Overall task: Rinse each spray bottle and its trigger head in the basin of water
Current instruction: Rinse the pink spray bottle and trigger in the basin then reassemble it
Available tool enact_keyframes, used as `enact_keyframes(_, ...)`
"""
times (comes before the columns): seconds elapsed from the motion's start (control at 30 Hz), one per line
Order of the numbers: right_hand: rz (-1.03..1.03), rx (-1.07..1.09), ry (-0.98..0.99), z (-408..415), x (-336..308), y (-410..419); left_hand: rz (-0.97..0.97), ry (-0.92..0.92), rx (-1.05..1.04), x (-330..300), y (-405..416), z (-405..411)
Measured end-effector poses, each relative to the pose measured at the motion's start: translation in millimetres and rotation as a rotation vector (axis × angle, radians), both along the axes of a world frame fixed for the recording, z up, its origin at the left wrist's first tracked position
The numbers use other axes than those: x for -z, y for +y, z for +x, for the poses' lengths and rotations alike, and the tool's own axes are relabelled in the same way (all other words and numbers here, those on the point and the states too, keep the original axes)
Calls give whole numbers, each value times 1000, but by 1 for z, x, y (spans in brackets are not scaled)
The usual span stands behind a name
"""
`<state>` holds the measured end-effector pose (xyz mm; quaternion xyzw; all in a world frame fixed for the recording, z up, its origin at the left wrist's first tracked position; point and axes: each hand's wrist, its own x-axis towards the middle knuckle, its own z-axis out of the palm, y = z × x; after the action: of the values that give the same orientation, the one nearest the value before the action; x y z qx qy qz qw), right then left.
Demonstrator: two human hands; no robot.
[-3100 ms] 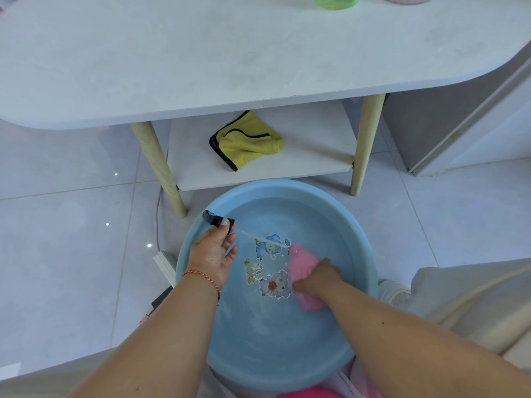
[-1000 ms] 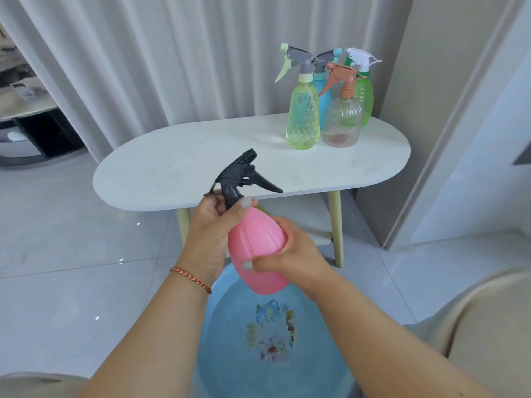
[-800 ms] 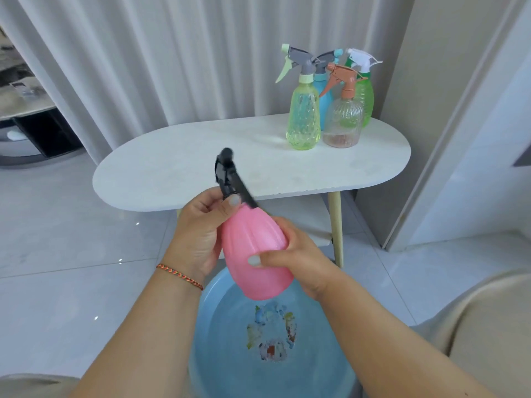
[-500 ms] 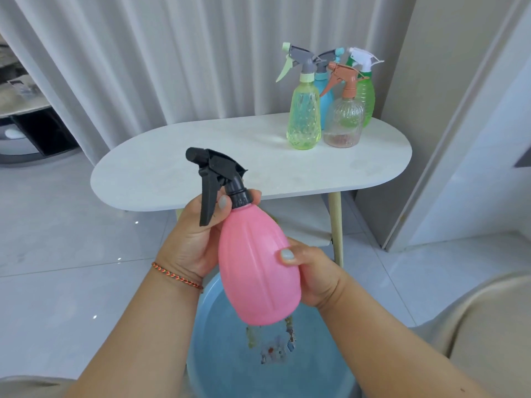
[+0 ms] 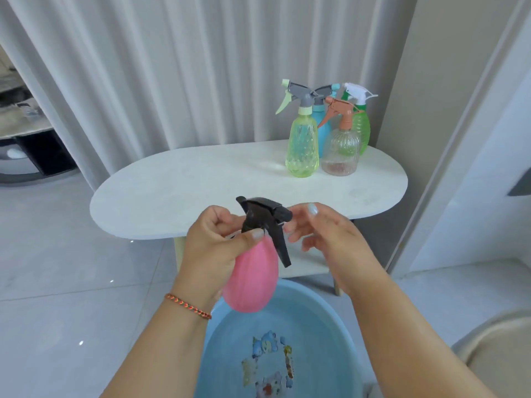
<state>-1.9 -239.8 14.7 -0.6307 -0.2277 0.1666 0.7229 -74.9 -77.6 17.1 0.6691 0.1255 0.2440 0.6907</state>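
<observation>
Presently, the pink spray bottle (image 5: pixel 253 280) is gripped at its neck by the left hand (image 5: pixel 214 248) and held above the blue basin (image 5: pixel 218 334). Its black trigger head (image 5: pixel 265 222) is fitted on top. The right hand (image 5: pixel 324 239) is held just beside the head, fingers loosely spread, nothing grasped.

Both forearms are bare from the near edge of the view to the wrists; no sleeves show. The left hand (image 5: pixel 214 248) carries a thin braided bracelet (image 5: pixel 188 305) around the wrist, woven in orange and red with darker flecks, lying slantwise across the arm. The thumbnail of the left hand bears a pale, greyish polish. The right hand (image 5: pixel 327 239) wears no band or ring that can be seen; its thumbnail shows a light, pearly blue polish. At the near right corner a fold of beige garment (image 5: pixel 497 357) covers the person's leg.
</observation>
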Motion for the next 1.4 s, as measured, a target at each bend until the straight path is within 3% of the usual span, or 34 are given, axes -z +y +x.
enact_keyframes(0.1, -158, -86, -203, -3, -38, 8, 96, 1, -124, -6, 2, 11)
enact_keyframes(0.2, -402, 14, -495, 5, -61, 28, 134, -15, -158, -13, 4, 23)
enact_keyframes(0.3, -529, 83, -639, 22, -84, 48, 120, -39, -170, -24, 9, 35)
enact_keyframes(0.47, -600, 76, -648, 54, -110, 78, -45, -111, -57, -20, 46, 54)
enact_keyframes(0.57, -596, 63, -599, 73, -123, 92, -143, -4, -169, 8, 74, 71)
enact_keyframes(0.7, -578, 47, -565, 98, -146, 116, 254, 316, -319, 40, 81, 98)
enact_keyframes(0.87, -538, 67, -616, 135, -186, 148, 819, 367, -322, 61, 72, 105)
enact_keyframes(1.17, -619, 261, -748, 222, -264, 184, 887, 300, -357, 69, 71, 108)
enact_keyframes(1.4, -750, 297, -636, 284, -247, 171, 999, 173, -397, 80, 80, 115)
